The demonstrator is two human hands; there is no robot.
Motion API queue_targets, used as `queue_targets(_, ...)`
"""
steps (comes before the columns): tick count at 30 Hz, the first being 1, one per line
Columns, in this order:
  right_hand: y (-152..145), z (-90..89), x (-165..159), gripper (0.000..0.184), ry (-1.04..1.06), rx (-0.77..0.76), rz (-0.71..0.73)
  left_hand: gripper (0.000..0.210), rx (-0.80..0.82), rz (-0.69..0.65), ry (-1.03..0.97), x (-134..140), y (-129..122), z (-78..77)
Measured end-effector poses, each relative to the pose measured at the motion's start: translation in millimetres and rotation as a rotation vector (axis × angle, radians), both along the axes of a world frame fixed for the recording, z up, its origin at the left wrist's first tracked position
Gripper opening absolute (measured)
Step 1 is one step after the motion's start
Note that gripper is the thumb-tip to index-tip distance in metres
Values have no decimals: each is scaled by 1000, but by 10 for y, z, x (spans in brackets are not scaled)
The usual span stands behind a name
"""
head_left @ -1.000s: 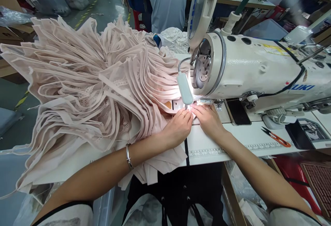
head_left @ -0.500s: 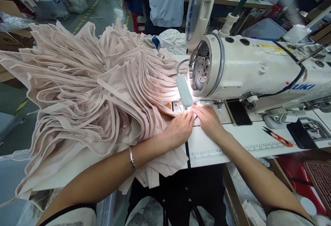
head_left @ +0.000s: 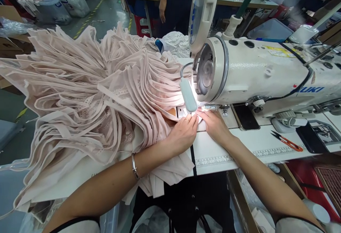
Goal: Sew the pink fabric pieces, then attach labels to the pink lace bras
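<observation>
2 hands meet at the needle end of the white sewing machine (head_left: 263, 69), fingertips close together, on a small piece of pale pink fabric (head_left: 201, 125) lying in front of the presser area on the tabletop (head_left: 206, 148). Left hand (head_left: 183, 133): fingers bunched, thumb and fingertips closed on the fabric edge, probably for fine control. Right hand (head_left: 215, 124): fingers stretched forward over the fabric, likely steadying it flat; can't tell if it pinches. Clip-like lamp (head_left: 188, 94), matte pale green, rounded, hangs on a bent metal neck right above the fingertips, presumably angled so the light hits the working spot; it partly hides that spot. Big pile of pale pink garments (head_left: 80, 101) sits left of the machine, thin and limp, layered in loose folds with narrow bound edges and lacy patches, some draping over the front edge; left side likely keeps the bulk off the machine arm. Orange-handled snips (head_left: 289, 143), slim and pointed, lie on the right, likely for easy reach. Dark, glossy, flat phone (head_left: 246, 116) lies beside the machine base. Printed ruler strip (head_left: 213, 160) runs along the smooth white front edge.
</observation>
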State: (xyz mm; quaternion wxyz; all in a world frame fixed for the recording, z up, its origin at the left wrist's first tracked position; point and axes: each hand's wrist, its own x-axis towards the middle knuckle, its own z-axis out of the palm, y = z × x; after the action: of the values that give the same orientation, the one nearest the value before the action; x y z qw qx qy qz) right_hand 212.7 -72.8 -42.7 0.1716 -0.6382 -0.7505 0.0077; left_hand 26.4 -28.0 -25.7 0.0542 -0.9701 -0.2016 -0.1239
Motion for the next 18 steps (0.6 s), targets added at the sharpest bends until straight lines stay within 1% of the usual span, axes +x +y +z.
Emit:
queue_targets(5, 22, 28, -11, 56, -5, -42, -34, 39, 0, 9, 1, 1, 9, -17)
queue_targets(11, 54, 109, -39, 60, 49, -159, -68, 40, -31, 28, -4, -1, 26, -27)
queue_targets(18, 85, 112, -45, 62, 51, -158, -71, 41, -37, 28, -37, -6, 51, -55)
